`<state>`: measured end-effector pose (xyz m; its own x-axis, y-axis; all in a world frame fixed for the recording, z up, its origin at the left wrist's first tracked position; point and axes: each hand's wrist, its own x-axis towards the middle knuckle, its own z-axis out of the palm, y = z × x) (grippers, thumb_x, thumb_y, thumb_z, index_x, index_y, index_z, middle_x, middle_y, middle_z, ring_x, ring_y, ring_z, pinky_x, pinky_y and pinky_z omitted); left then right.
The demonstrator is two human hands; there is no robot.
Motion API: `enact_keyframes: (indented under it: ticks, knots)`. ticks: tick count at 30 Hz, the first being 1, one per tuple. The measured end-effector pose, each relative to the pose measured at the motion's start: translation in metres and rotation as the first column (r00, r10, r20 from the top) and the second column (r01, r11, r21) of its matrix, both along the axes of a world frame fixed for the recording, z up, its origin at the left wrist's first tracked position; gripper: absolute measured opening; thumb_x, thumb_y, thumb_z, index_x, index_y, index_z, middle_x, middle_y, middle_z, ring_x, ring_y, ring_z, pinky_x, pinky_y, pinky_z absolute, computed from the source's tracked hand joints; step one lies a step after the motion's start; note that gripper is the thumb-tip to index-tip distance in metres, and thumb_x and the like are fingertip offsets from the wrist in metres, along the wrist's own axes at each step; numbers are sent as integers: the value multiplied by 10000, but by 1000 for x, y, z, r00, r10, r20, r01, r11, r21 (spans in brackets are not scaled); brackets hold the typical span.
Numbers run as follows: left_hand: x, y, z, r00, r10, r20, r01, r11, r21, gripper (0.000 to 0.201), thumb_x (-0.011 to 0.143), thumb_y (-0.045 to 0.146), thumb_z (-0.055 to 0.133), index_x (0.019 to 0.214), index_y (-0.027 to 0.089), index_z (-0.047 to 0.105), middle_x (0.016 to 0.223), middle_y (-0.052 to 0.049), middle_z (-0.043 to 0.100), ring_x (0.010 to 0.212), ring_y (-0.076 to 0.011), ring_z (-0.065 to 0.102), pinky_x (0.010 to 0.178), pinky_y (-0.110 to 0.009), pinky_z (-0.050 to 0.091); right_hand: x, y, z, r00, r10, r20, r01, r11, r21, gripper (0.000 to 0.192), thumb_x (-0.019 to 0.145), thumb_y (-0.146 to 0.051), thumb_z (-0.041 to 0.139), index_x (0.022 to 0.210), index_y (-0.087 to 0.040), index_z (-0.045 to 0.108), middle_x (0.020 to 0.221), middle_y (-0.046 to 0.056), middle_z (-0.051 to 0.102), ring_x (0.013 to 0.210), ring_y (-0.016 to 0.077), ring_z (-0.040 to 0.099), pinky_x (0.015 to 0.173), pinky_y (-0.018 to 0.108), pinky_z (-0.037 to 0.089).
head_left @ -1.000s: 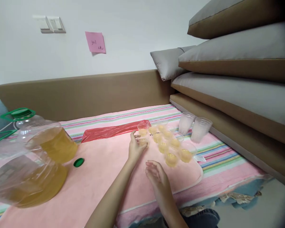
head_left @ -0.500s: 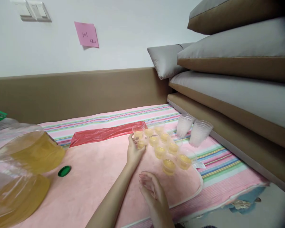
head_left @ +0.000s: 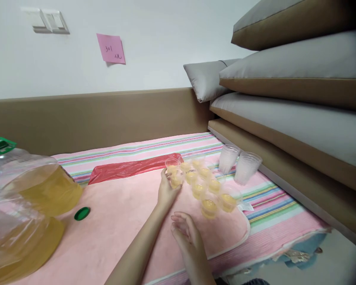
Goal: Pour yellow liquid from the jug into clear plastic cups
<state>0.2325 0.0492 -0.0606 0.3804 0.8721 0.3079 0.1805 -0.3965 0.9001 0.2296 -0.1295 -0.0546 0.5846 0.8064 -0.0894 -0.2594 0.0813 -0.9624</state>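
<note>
Several clear plastic cups, each with some yellow liquid, stand close together on the pink cloth [head_left: 121, 209]. At the near-left side of this group, my left hand [head_left: 167, 190] has its thumb and fingers around a plastic cup [head_left: 176, 182]. My right hand [head_left: 190, 235] hovers lower down over the cloth, fingers loosely curved and apart, with nothing in it. Nearest to it is the front cup of the group [head_left: 209, 208], which it does not touch.
Two large clear jugs [head_left: 52, 190] of yellow liquid stand at the left, beside a green cap [head_left: 82, 213]. A red plastic bag [head_left: 133, 168] lies behind the cloth. Two stacks of nested cups [head_left: 247, 168] stand at the right, by piled cushions [head_left: 290, 114].
The view has tilted up slightly, so everything sits a little lower or farther left. My left hand stays around the same cup; my right hand remains off the cups.
</note>
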Motion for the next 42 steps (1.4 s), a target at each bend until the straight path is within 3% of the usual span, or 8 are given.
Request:
enact_keyframes:
  ticks: [4,9,15,20,23,28,34,42]
  knots:
    - [-23,-14,13,999,18,-38,-19,1000,0,812,666,239,715,1360,238,294,1253,-110,552,1116,-233,589,965,-435,476,-2,2,9,1000,-14,23,14,1000,-2,279,726,-335,712,981,-223,696,999,68,742,1006,259,681,833,341,554]
    - [-83,-52,27,997,0,-72,1,1000,14,684,677,238,682,1292,228,383,1222,-110,595,1093,-247,613,972,-476,476,-4,0,24,999,-21,46,19,999,50,234,753,-383,681,898,-201,697,949,74,738,966,260,682,840,352,520]
    - [-131,-101,14,985,-26,-173,39,997,67,412,740,254,658,1130,220,531,1157,-94,668,1049,-250,656,945,-474,515,-1,1,26,999,-26,21,24,995,99,253,733,-398,710,855,-177,692,887,73,732,898,252,682,835,375,519]
    - [-134,-123,5,932,-58,-358,192,916,353,231,870,211,523,1096,195,569,1067,-95,695,989,-224,677,873,-411,567,8,-14,39,997,-51,66,43,992,119,327,659,-469,787,805,-186,714,826,66,740,808,237,685,792,374,529]
    - [-135,-126,6,912,-97,-399,279,859,430,216,889,174,473,1072,187,587,1013,-93,704,944,-231,676,834,-411,574,41,-38,52,972,-141,185,111,980,164,331,649,-501,798,777,-201,733,821,58,739,760,222,679,752,368,545]
    - [-136,-130,12,891,-144,-431,376,766,522,212,891,126,448,1033,176,596,933,-89,700,875,-245,659,781,-418,567,153,-69,74,790,-452,414,417,891,177,301,682,-483,738,848,-234,705,895,44,733,848,224,688,829,394,556]
    - [-136,-137,18,878,-164,-450,437,659,612,209,916,88,410,1011,162,582,839,-75,680,795,-223,637,710,-371,555,266,-51,97,682,-406,608,492,870,28,394,565,-427,796,875,-232,650,1056,132,706,1068,356,639,915,517,513]
    - [-135,-136,25,869,-203,-451,481,558,676,154,923,97,420,974,169,546,726,-44,635,694,-207,594,620,-335,519,319,-17,88,617,-222,755,444,890,-101,755,501,-409,864,1166,-200,572,1231,173,649,1078,347,650,909,487,530]
